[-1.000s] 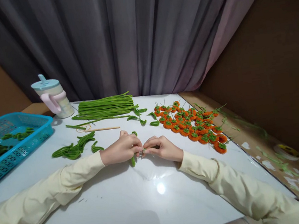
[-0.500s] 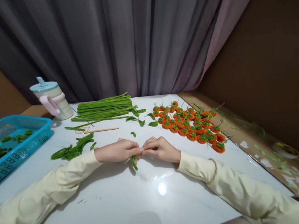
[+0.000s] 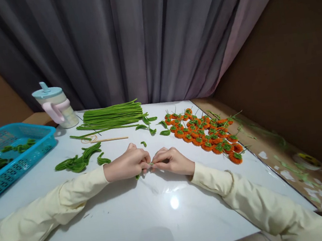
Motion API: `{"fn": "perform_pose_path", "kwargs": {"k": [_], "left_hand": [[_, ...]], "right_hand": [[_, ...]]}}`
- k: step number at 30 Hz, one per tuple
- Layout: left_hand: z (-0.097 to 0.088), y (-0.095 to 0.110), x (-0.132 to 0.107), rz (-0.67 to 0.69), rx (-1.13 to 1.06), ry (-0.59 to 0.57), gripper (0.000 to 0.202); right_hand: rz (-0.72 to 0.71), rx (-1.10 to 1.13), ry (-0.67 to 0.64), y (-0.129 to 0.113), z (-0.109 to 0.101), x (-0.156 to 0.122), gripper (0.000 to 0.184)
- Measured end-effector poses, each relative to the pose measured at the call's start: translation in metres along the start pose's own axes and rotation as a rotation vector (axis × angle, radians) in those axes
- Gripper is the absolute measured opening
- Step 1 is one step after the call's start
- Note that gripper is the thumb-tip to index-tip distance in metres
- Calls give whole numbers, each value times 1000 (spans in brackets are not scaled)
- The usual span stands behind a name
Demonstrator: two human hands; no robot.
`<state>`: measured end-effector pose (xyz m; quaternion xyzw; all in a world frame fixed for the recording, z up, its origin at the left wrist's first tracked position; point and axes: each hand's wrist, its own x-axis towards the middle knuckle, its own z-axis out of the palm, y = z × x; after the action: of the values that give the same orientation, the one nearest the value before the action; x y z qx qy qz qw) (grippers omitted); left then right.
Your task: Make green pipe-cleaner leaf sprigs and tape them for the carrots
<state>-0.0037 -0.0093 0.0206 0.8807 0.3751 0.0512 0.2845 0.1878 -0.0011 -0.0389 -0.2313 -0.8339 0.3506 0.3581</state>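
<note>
My left hand (image 3: 128,163) and my right hand (image 3: 175,161) meet fingertip to fingertip over the middle of the white table (image 3: 128,228). Both pinch a short green pipe cleaner (image 3: 137,176), whose end pokes out below my left fingers; most of it is hidden by the fingers. Just beyond the hands lies a small bent green piece (image 3: 143,143). Beside my left wrist is a folded green piece (image 3: 103,159), and farther left a pile of bent green pieces (image 3: 77,162).
Long green pipe cleaners (image 3: 112,116) lie at the back, with a thin wooden stick (image 3: 109,139) before them. Several orange persimmon-like pieces with green tops (image 3: 197,134) cover the right side. A blue basket (image 3: 41,147) and a lidded cup (image 3: 66,116) stand left.
My left hand has curled its fingers and turned, and the green end that hung below it now shows less. My right hand has stayed nearly in place.
</note>
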Motion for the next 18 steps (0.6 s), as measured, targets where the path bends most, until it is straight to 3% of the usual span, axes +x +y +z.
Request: {"fn": "perform_pose_path", "kwargs": {"k": [8, 13, 18], "left_hand": [[-8, -8, 5, -227, -600, -242, 20], [-8, -7, 5, -229, -581, -187, 25], [-8, -5, 4, -195, -533, -183, 35]], "right_hand": [[-223, -172, 14, -4, 3, -1, 23], [-290, -348, 66, -2, 6, -5, 26], [-116, -247, 63, -8, 10, -7, 19]]}}
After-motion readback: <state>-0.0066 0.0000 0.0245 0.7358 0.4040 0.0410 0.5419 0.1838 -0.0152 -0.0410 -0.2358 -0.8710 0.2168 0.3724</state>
